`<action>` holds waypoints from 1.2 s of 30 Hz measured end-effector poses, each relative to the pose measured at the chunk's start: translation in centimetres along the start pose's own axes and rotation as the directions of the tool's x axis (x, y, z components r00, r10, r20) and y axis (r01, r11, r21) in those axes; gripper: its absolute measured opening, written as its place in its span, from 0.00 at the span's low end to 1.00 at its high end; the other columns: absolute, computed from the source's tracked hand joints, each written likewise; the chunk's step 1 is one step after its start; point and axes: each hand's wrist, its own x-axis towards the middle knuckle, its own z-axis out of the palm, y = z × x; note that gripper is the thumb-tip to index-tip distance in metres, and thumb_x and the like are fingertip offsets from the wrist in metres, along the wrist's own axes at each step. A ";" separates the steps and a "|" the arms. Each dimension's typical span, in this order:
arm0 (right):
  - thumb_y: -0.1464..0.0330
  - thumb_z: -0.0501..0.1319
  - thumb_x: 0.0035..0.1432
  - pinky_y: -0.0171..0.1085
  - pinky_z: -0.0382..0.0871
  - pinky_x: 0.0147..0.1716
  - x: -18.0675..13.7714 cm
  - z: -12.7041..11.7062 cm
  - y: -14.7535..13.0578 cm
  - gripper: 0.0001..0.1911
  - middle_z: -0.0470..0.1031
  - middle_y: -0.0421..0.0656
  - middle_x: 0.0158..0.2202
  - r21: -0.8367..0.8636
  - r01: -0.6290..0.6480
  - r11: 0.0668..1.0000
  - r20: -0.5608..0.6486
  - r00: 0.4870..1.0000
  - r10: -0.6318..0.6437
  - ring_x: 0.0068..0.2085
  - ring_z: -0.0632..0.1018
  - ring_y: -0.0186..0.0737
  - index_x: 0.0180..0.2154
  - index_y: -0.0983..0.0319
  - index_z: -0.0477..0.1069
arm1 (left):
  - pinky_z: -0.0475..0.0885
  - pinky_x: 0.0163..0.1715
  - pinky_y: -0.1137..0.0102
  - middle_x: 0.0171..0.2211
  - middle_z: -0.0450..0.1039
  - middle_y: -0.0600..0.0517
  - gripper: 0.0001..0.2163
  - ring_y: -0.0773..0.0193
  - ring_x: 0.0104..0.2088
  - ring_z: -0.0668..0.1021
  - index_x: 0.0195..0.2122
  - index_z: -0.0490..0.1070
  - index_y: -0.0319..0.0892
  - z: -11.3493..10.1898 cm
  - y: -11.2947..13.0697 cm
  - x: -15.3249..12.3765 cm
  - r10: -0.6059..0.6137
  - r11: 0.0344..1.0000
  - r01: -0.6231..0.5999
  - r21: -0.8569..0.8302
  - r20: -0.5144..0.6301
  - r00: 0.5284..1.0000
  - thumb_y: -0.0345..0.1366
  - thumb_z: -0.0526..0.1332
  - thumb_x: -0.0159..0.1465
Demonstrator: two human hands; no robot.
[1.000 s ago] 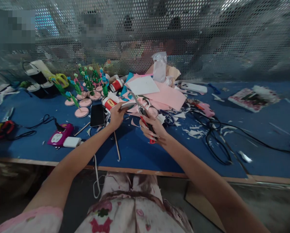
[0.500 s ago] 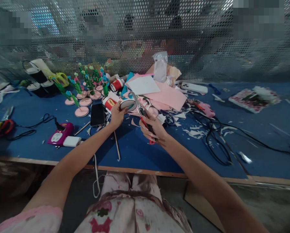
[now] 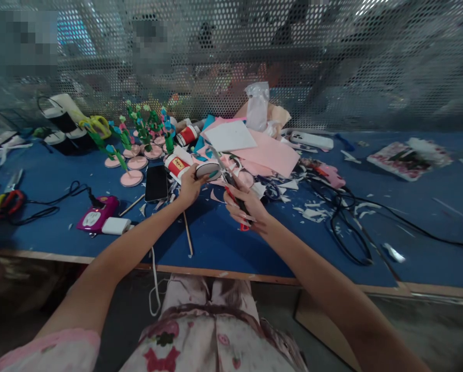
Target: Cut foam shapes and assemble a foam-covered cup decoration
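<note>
Over the bench [image 3: 223, 248], the left hand [image 3: 191, 187] grips a disc [image 3: 208, 169]; the right hand [image 3: 250, 202] grasps scissors [image 3: 228, 178] close beside it. Paper [image 3: 231, 135] lies beyond, a black phone [image 3: 156, 183] left.

I read the long-bladed red-and-black scissors [image 3: 228, 180] as smooth grey metal up front, plastic at the handles. Pale round white-rimmed disc [image 3: 208, 169]: smooth face, can't call the material. Blue flat tabletop [image 3: 219, 245]: matt; its brown edge strip [image 3: 223, 274] looks like wood. Grey perforated back panel [image 3: 216, 57]: metal, dull sheen. Black rectangular phone [image 3: 156, 183]: glossy. Magenta boxy power socket [image 3: 99, 214]: shiny plastic. Pink flat sheet [image 3: 275, 154]: matt, paper or felt, I can't tell. Clear crumpled bag [image 3: 257, 108]: glossy plastic film.
</note>
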 end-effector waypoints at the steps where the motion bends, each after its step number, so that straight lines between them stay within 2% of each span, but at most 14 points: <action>1: 0.71 0.49 0.62 0.23 0.53 0.03 0.0 0.0 -0.1 0.30 0.59 0.28 0.19 0.003 -0.005 1.000 0.004 1.000 0.005 0.09 0.55 0.24 0.62 0.49 0.41 | 0.68 0.27 0.75 0.24 0.66 0.57 0.09 0.70 0.27 0.70 0.28 0.64 0.39 0.1 0.2 -0.1 0.007 1.000 -0.007 0.006 0.001 1.000 0.30 0.64 0.49; 4: 0.70 0.50 0.61 0.23 0.53 0.04 -0.1 0.2 -0.2 0.30 0.59 0.28 0.19 0.004 -0.010 1.000 0.024 1.000 0.010 0.09 0.55 0.24 0.62 0.49 0.42 | 0.62 0.22 0.77 0.20 0.61 0.58 0.09 0.72 0.23 0.65 0.24 0.62 0.40 0.1 0.6 -0.7 0.052 0.995 -0.056 0.080 0.049 0.997 0.31 0.64 0.50; 6: 0.70 0.50 0.61 0.23 0.53 0.04 -0.2 0.3 -0.2 0.30 0.60 0.28 0.19 0.002 -0.003 1.000 0.042 0.999 0.002 0.09 0.55 0.24 0.62 0.49 0.42 | 0.58 0.21 0.77 0.19 0.58 0.59 0.10 0.73 0.22 0.62 0.22 0.60 0.40 0.2 0.5 -1.0 0.068 0.989 -0.085 0.123 0.136 0.988 0.31 0.64 0.50; 9: 0.70 0.52 0.60 0.23 0.53 0.03 -0.2 0.3 -0.2 0.31 0.61 0.28 0.20 -0.002 0.016 1.000 0.041 0.999 -0.016 0.09 0.55 0.24 0.61 0.49 0.43 | 0.57 0.21 0.78 0.18 0.58 0.60 0.10 0.74 0.22 0.61 0.22 0.60 0.40 0.4 0.3 -1.3 0.053 0.982 -0.090 0.164 0.218 0.975 0.29 0.64 0.49; 14: 0.68 0.52 0.61 0.22 0.50 0.04 0.3 -0.3 -0.1 0.29 0.58 0.28 0.19 -0.001 0.024 1.000 -0.060 0.998 -0.024 0.09 0.54 0.23 0.61 0.48 0.44 | 0.66 0.25 0.76 0.24 0.67 0.58 0.12 0.71 0.25 0.70 0.33 0.63 0.41 0.3 0.3 -0.7 -0.009 0.987 -0.006 0.161 0.090 0.996 0.31 0.64 0.49; 19: 0.69 0.51 0.62 0.22 0.48 0.04 0.5 -0.4 0.0 0.28 0.58 0.27 0.19 -0.003 -0.027 1.000 -0.069 0.997 0.027 0.09 0.52 0.22 0.60 0.48 0.45 | 0.71 0.37 0.69 0.32 0.72 0.52 0.17 0.63 0.34 0.75 0.39 0.64 0.40 -0.6 0.1 0.3 0.087 0.969 -0.077 0.234 -0.032 0.996 0.30 0.65 0.48; 25: 0.68 0.52 0.61 0.23 0.50 0.04 0.4 -0.3 -0.1 0.28 0.59 0.28 0.19 -0.006 -0.020 1.000 -0.058 0.998 0.019 0.09 0.54 0.23 0.60 0.49 0.45 | 0.72 0.42 0.66 0.39 0.72 0.48 0.16 0.60 0.41 0.75 0.42 0.66 0.40 -0.7 0.1 0.4 0.163 0.970 -0.162 0.179 0.009 0.987 0.30 0.62 0.51; 30: 0.68 0.53 0.60 0.23 0.50 0.04 0.2 -0.1 0.0 0.30 0.59 0.28 0.19 -0.044 0.016 0.999 -0.035 0.999 -0.018 0.09 0.54 0.24 0.61 0.50 0.44 | 0.76 0.30 0.69 0.47 0.69 0.46 0.22 0.63 0.38 0.77 0.48 0.65 0.42 -0.5 0.2 0.1 0.010 0.999 -0.012 0.043 0.065 0.998 0.26 0.57 0.50; 33: 0.69 0.53 0.59 0.23 0.52 0.04 0.2 0.0 0.0 0.32 0.60 0.28 0.18 -0.052 -0.007 0.999 -0.028 1.000 0.006 0.09 0.56 0.24 0.62 0.51 0.42 | 0.76 0.34 0.68 0.45 0.71 0.48 0.22 0.62 0.39 0.76 0.47 0.66 0.41 -0.7 0.0 0.3 0.037 0.991 -0.040 0.129 0.026 0.999 0.25 0.60 0.49; 36: 0.69 0.53 0.59 0.24 0.53 0.04 0.2 0.0 -0.1 0.33 0.62 0.28 0.18 -0.052 -0.017 0.998 -0.012 1.000 0.016 0.09 0.56 0.25 0.63 0.51 0.41 | 0.74 0.40 0.66 0.37 0.73 0.49 0.18 0.61 0.38 0.76 0.42 0.69 0.39 -1.0 -0.3 0.6 0.089 0.968 -0.073 0.240 -0.060 0.994 0.27 0.63 0.47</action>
